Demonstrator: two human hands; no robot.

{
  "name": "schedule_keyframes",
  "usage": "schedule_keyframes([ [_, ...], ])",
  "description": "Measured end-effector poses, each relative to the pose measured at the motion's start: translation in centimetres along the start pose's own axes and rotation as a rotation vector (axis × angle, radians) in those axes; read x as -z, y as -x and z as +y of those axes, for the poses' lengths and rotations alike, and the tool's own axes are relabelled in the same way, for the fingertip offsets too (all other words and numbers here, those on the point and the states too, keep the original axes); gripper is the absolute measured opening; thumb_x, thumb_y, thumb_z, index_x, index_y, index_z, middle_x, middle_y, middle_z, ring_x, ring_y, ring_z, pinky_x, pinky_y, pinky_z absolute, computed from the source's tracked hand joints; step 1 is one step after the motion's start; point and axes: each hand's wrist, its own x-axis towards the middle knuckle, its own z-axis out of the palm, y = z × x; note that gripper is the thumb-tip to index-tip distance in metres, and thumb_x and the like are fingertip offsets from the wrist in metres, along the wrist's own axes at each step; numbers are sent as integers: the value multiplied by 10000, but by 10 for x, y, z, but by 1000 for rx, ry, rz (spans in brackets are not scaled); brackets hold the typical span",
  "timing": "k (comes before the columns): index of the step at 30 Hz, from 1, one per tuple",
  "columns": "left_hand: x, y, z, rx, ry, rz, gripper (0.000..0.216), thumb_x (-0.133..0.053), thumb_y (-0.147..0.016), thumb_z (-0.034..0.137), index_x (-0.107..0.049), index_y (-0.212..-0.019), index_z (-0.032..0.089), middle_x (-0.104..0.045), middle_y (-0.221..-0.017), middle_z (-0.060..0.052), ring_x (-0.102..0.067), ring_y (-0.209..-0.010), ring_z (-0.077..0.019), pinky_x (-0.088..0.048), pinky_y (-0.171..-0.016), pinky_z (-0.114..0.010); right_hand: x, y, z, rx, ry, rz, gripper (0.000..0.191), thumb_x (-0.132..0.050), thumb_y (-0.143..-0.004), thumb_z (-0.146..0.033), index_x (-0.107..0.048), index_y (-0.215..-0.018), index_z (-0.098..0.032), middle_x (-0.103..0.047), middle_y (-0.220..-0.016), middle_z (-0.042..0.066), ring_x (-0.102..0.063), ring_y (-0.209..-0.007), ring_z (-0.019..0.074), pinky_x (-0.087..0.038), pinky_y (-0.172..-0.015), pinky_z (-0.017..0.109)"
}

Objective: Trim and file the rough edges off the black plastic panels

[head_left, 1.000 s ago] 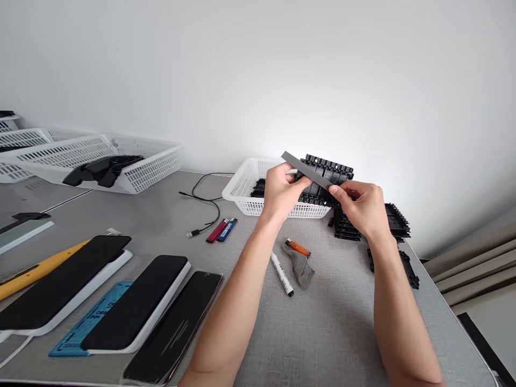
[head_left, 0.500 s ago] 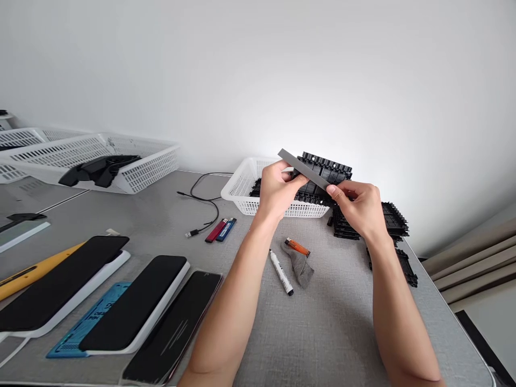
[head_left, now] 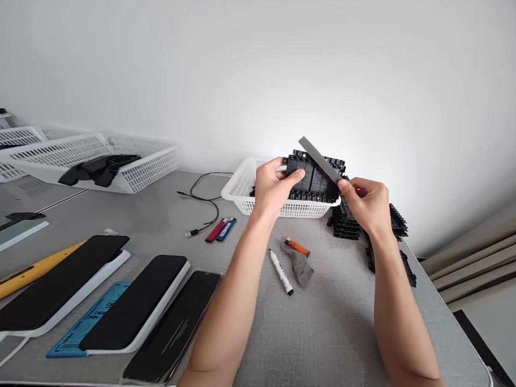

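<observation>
My left hand grips a black ribbed plastic panel by its left end, the thumb lying across its face. The panel is held up in front of a white plastic basket. Between the thumb and fingers of my right hand is the lower end of a flat grey strip. That strip slants up to the left across the panel's upper right part; whether the two touch I cannot tell. Behind my right wrist, more black plastic panels are stacked on the table.
Nearer me lie a white marker, a grey cloth and an orange lighter. Left of them are a red lighter, a blue lighter and a black cable. Several phones cover the left front, before another basket.
The grey strip has moved right and up with my right hand. My left thumb has shifted from the strip onto the panel, whose face now shows more. The panel has moved slightly left.
</observation>
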Motion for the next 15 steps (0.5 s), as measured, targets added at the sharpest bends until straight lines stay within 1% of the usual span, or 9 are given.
schedule_keyframes([
  [4,-2,1,4,-33,-16,-14,286,-808,-616,241,-703,-869,159,-740,-791,-35,-693,-733,-201,-569,-711,-330,-2,2,-6,21,-42,-96,473,-594,-874,-552,-552,-601,-169,-376,-502,-26,-279,-481,92,-193,-452,262],
  [6,-1,2,6,-32,-15,-4,278,-809,-617,237,-703,-862,158,-741,-791,-37,-694,-735,-201,-569,-723,-334,-1,2,-6,13,-26,-86,481,-596,-872,-557,-547,-594,-168,-363,-499,-29,-264,-478,89,-183,-449,264],
  [10,2,1,6,-4,26,31,266,-809,-608,209,-702,-846,155,-735,-757,-31,-689,-726,-191,-564,-751,-340,3,1,-1,-20,20,4,508,-595,-859,-593,-553,-586,-167,-370,-498,-24,-266,-480,93,-186,-449,267],
  [15,0,1,6,-6,18,16,255,-802,-613,205,-695,-840,160,-724,-736,-22,-686,-710,-192,-564,-751,-353,4,2,-4,2,5,-67,505,-587,-871,-578,-533,-577,-171,-363,-488,-29,-263,-479,91,-202,-456,265],
])
